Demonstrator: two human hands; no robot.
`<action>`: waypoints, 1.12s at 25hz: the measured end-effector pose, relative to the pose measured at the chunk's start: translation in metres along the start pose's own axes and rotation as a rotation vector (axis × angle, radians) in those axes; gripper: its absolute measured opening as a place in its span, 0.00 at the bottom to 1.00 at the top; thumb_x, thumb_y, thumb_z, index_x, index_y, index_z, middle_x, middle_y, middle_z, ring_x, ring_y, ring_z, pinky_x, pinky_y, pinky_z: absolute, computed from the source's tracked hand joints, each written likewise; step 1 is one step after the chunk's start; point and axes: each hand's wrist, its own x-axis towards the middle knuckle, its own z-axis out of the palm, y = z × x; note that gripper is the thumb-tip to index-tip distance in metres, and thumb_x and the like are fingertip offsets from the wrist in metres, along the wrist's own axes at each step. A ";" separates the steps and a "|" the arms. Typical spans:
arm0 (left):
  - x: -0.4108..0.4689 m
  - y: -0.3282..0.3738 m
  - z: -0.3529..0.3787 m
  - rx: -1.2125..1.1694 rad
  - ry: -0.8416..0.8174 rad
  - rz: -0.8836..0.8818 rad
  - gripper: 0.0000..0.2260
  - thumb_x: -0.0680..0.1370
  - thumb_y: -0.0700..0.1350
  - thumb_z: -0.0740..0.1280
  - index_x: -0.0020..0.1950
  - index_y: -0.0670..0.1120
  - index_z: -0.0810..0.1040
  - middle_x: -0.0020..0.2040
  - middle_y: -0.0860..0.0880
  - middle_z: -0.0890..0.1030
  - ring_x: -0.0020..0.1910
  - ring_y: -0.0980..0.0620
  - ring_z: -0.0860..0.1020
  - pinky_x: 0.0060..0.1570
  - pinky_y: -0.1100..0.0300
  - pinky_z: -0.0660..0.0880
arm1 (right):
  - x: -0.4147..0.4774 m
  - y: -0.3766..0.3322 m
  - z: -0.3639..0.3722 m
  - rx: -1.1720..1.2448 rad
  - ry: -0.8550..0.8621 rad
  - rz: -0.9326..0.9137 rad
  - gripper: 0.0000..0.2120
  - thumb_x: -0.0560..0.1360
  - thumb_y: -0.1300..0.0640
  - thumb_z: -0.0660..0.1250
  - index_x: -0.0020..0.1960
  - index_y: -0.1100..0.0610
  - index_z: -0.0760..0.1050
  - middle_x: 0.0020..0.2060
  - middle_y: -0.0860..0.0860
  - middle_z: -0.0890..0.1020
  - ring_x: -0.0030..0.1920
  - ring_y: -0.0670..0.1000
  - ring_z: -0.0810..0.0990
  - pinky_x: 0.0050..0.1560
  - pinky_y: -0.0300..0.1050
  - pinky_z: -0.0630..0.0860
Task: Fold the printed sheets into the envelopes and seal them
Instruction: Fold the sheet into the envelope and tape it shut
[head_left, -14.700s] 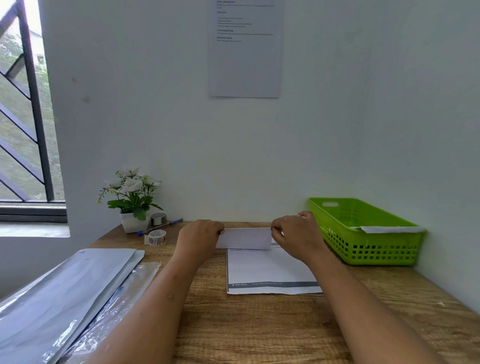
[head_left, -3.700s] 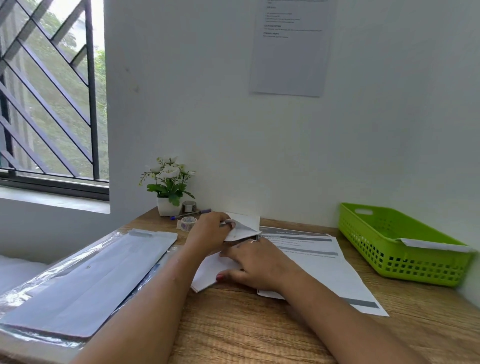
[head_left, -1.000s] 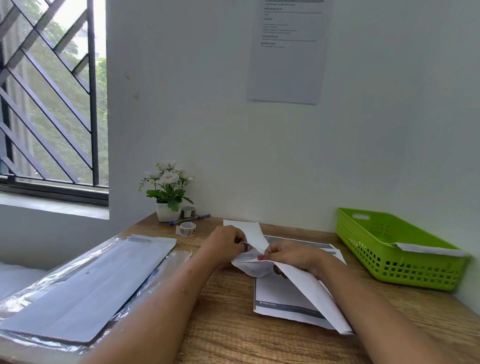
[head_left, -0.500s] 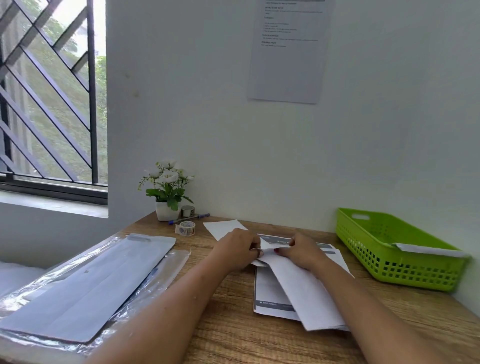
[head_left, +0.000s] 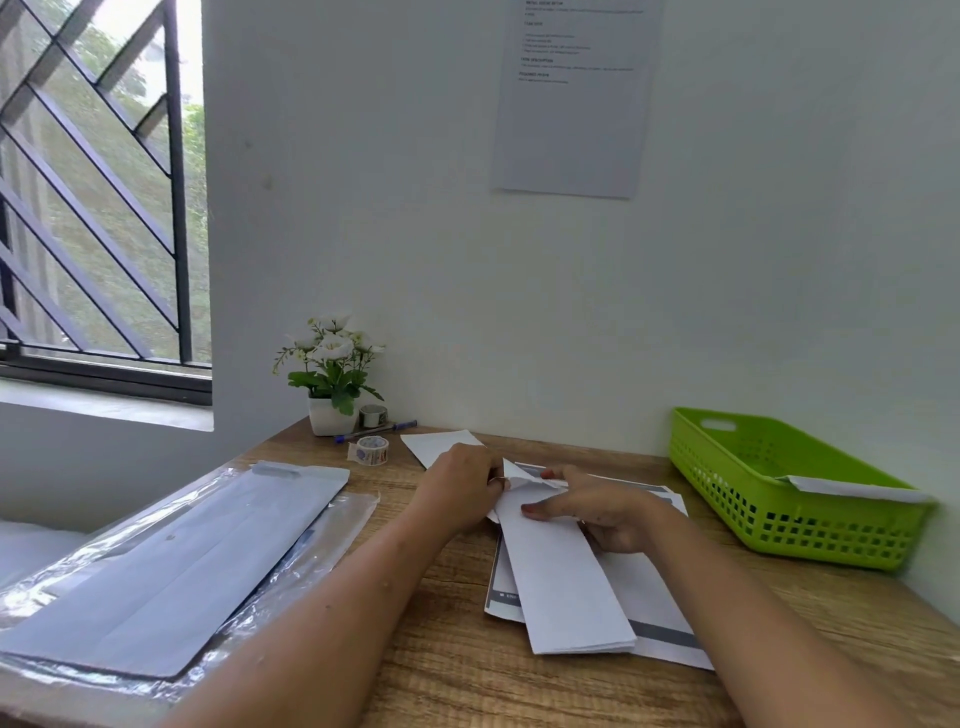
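A long white envelope (head_left: 563, 577) lies lengthwise on the wooden desk (head_left: 441, 670), its open end pointing away from me. My left hand (head_left: 462, 491) pinches that far end at the flap. My right hand (head_left: 597, 512) holds the envelope's right edge, thumb pressed on top and fingers curled beneath. Under it lie printed sheets (head_left: 660, 608) with grey bars. A folded white sheet (head_left: 434, 447) shows just beyond my left hand.
A pack of envelopes in clear plastic (head_left: 171, 566) fills the desk's left side. A tape roll (head_left: 370, 450), a pen (head_left: 376, 431) and a potted plant (head_left: 330, 379) stand at the back. A green basket (head_left: 789, 499) with one envelope sits at the right wall.
The envelope has come down from a tilted, lifted pose to lie flat on the printed sheets. Both hands have stayed at its far end and shifted slightly.
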 end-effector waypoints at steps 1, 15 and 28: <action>0.000 -0.001 0.000 -0.004 -0.002 -0.007 0.06 0.76 0.47 0.65 0.46 0.46 0.80 0.47 0.48 0.81 0.45 0.49 0.77 0.43 0.59 0.73 | 0.002 0.002 -0.002 0.014 -0.040 -0.011 0.37 0.70 0.59 0.75 0.72 0.46 0.59 0.57 0.57 0.78 0.54 0.57 0.81 0.53 0.55 0.80; -0.003 0.005 -0.002 0.085 -0.079 0.065 0.07 0.75 0.45 0.63 0.49 0.49 0.80 0.49 0.50 0.80 0.46 0.50 0.76 0.41 0.59 0.71 | 0.020 0.005 0.009 -0.211 0.275 -0.336 0.41 0.66 0.53 0.79 0.72 0.48 0.60 0.69 0.52 0.69 0.59 0.53 0.73 0.43 0.35 0.72; -0.003 0.008 -0.001 0.037 -0.200 0.187 0.06 0.73 0.43 0.64 0.47 0.49 0.78 0.48 0.51 0.80 0.47 0.50 0.75 0.40 0.60 0.68 | 0.018 0.009 0.004 -0.478 0.390 -0.376 0.46 0.65 0.44 0.77 0.74 0.48 0.55 0.55 0.52 0.72 0.55 0.51 0.73 0.54 0.41 0.69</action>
